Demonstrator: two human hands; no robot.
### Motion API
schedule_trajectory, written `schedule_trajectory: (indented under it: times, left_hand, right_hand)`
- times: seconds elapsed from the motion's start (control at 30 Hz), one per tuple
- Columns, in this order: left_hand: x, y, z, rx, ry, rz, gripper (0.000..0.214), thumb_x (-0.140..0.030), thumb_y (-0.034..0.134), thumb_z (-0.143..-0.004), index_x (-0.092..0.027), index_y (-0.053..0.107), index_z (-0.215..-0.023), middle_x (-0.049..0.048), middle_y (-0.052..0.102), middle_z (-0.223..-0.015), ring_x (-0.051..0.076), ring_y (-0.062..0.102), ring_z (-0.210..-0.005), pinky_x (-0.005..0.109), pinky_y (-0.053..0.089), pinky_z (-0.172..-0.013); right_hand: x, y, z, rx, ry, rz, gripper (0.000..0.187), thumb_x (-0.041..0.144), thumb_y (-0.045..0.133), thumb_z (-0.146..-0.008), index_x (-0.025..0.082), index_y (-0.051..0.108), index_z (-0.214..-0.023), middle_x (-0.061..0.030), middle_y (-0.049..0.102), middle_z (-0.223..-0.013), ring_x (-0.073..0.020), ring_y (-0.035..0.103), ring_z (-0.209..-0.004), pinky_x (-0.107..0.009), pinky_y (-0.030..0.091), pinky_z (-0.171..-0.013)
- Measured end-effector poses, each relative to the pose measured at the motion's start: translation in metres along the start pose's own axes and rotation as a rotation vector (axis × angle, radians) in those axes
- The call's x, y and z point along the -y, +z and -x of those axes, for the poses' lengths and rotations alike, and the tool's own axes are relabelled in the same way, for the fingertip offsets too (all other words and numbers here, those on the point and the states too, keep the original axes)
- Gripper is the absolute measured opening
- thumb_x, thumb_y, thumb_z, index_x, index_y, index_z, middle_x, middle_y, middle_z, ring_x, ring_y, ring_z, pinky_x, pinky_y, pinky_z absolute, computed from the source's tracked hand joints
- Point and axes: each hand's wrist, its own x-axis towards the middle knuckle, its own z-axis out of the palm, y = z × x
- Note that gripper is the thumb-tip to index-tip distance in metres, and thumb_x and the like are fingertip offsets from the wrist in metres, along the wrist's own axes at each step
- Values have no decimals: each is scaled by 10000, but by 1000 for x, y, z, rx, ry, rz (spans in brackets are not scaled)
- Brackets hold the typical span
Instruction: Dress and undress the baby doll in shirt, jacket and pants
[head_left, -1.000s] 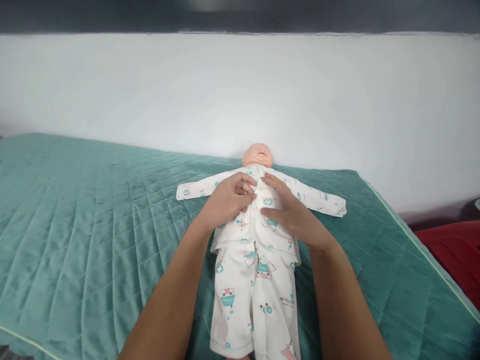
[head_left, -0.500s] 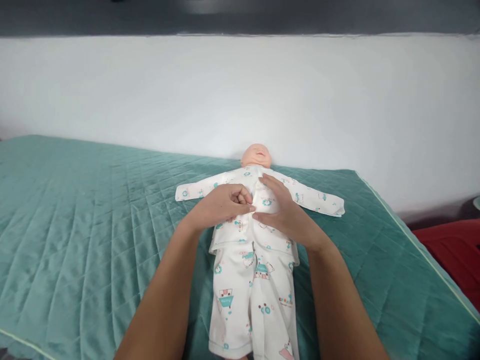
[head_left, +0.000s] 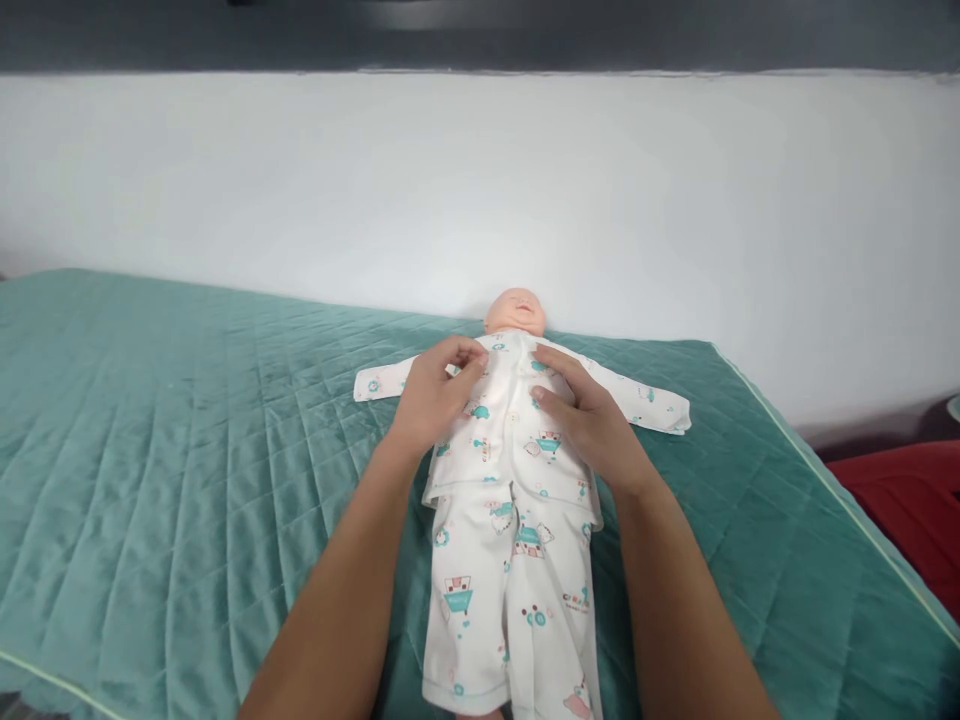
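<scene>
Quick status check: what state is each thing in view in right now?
Doll: lying face up.
Shirt: on the doll, sleeves spread; front edges meet, buttoning too small to tell.
Trousers: on the doll, legs extended.
Green cover: spread out, lightly creased.
Left hand: fingers curled at the shirt, grip unclear.
Right hand: open, over the shirt.

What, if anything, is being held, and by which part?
Right hand: nothing, fingers spread. Left hand: cannot tell; its fingers curl over the chest of the white, long-sleeved, printed cloth shirt.
</scene>
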Motion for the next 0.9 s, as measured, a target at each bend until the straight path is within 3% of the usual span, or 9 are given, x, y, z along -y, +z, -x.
schedule_trajectory:
  times: [0.1,0.23,0.37,0.6,0.9]
  left_hand:
    - [5,7,-1,3,204,-119,178,-276,546,-934,-232,697,-1017,37,684,-1124,186,605,-1071,292,508,-860]
    - [8,15,-1,60,345,-214,250,-189,524,-945,-261,733,-1061,39,671,-1175,198,567,-1177,383,437,-1058]
    - [8,17,-1,74,334,-226,310,-120,506,-927,-265,756,-1039,40,673,-1170,199,584,-1167,400,452,-1050]
    - [8,17,-1,65,299,-221,315,-103,513,-913,-261,767,-1012,33,687,-1166,196,598,-1168,392,464,-1049]
    - [17,22,-3,-16,380,-313,261,-249,518,-978,-247,697,-1168,57,651,-1284,214,549,-1247,430,423,-1107]
  right_hand:
    - [0,6,-1,-50,-26,17,354,302,638,-887,307,647,-1240,-19,547,-1471,-224,430,-1419,-443,274,-1224]
    - [0,10,-1,-116,-27,21,265,260,643,-870,290,685,-1129,-18,592,-1416,-229,490,-1364,-460,313,-1192]
    - [-3,10,-2,-144,-60,48,135,250,648,-862,275,707,-982,-19,619,-1376,-236,527,-1324,-483,333,-1168]
    - [-6,11,-2,-150,-102,83,101,272,660,-872,290,738,-935,-12,630,-1361,-233,542,-1309,-491,360,-1150]
    - [-12,13,-4,-224,-105,-28,118,277,655,-878,276,731,-969,-24,676,-1281,-226,596,-1244,-475,405,-1133]
